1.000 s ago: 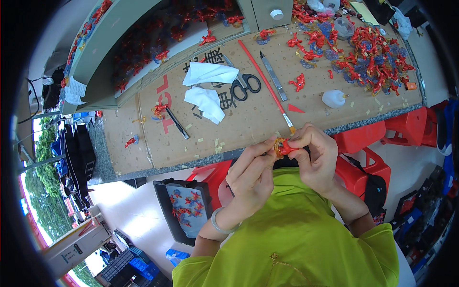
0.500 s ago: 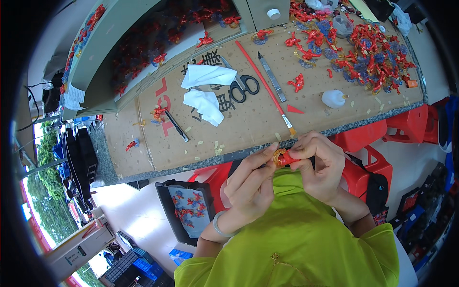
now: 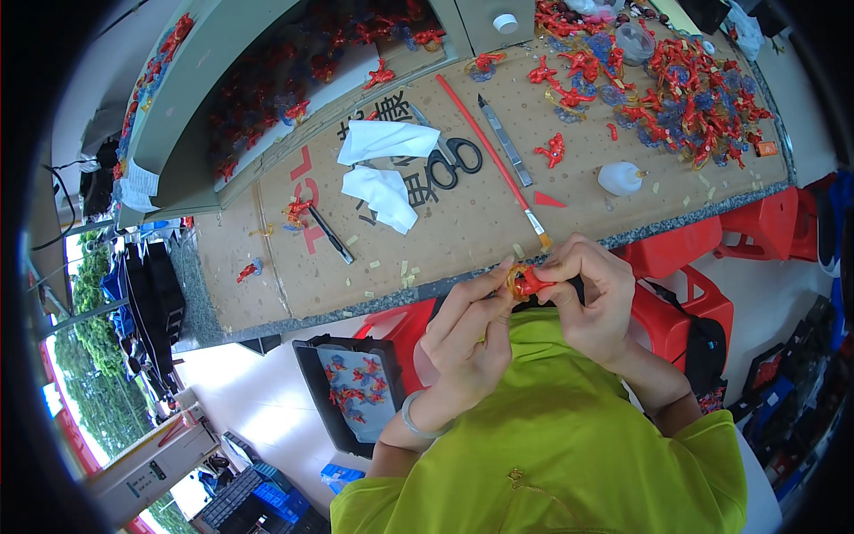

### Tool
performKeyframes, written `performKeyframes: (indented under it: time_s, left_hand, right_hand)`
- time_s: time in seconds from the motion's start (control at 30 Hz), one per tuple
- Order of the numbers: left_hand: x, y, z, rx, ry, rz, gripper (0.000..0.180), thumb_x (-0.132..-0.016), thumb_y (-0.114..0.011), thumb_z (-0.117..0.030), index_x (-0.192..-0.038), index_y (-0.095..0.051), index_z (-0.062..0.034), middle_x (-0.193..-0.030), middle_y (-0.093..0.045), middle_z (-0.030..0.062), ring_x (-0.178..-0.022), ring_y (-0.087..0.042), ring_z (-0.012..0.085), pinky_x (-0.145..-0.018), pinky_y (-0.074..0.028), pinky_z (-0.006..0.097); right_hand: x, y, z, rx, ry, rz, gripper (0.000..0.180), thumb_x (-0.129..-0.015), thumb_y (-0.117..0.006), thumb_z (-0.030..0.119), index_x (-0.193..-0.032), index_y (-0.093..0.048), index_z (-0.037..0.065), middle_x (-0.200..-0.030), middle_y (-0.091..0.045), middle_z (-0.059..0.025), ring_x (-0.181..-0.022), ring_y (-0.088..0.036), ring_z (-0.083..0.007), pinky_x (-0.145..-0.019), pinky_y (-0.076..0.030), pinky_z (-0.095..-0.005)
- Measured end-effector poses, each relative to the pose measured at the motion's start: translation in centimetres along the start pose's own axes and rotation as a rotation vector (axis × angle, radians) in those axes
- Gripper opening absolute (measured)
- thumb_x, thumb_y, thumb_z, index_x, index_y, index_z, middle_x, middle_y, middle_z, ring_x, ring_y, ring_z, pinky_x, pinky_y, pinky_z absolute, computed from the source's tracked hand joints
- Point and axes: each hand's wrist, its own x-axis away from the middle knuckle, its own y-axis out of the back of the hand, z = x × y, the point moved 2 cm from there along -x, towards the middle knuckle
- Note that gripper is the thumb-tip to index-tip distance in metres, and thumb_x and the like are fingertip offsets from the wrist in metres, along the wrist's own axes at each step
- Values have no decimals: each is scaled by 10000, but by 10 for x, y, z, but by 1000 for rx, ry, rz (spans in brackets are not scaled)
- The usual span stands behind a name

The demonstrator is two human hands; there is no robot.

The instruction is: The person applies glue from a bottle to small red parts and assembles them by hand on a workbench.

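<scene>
Between my two hands, just off the table's near edge, is a small red plastic figurine (image 3: pixel 531 283) with a clear yellow part on its left side. The fingertips of my left hand (image 3: pixel 471 329) pinch the yellow part. My right hand (image 3: pixel 592 298) grips the red body with thumb and forefinger, the other fingers curled. Closest to them on the cardboard lies a red-handled paintbrush (image 3: pixel 498 147), its bristles toward my right hand. Beyond are a craft knife (image 3: pixel 505 141), black-handled scissors (image 3: pixel 455 164) and a white squeeze bottle (image 3: pixel 620 178).
A big pile of red, blue and yellow figurines (image 3: pixel 694 102) covers the table's right side. White cloths (image 3: pixel 382 196) and a dark pen-like tool (image 3: pixel 331 233) lie left of centre. A grey cabinet (image 3: pixel 178 133) holds more figurines. Below left is a grey bin (image 3: pixel 311 383); red stools (image 3: pixel 676 249) stand right.
Both hands have shifted very slightly and the red figurine has turned a little between my fingers. My grip on it stays, and the things on the table lie as before.
</scene>
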Motion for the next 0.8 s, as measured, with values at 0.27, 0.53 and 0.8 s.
performKeyframes:
  time_s: [0.27, 0.53, 0.8]
  left_hand:
    - [1, -1, 0, -7, -4, -21, 71, -750, -655, 118, -790, -619, 72, -967, -676, 167, -790, -678, 215, -700, -544, 254]
    - [1, -3, 4, -19, 51, 4, 94, -735, -673, 114, -805, -632, 67, -936, -668, 139, -768, -671, 220, -682, -533, 255]
    - [4, -8, 24, 104, 247, 126, 104, -753, -692, 98, -842, -641, 79, -915, -638, 125, -784, -645, 170, -694, -522, 235]
  right_hand:
    - [0, -1, -1, -4, 24, -1, 108, -731, -689, -71, -782, -599, -37, -735, -576, -77, -712, -553, -163, -665, -446, -257]
    - [-2, -2, -10, -38, -94, -19, 86, -691, -634, -92, -746, -604, -32, -678, -578, -108, -628, -560, -199, -586, -434, -278]
    - [-13, 9, -22, -244, -296, 101, 61, -755, -679, -38, -800, -647, -63, -735, -674, -104, -690, -641, -119, -655, -486, -242]
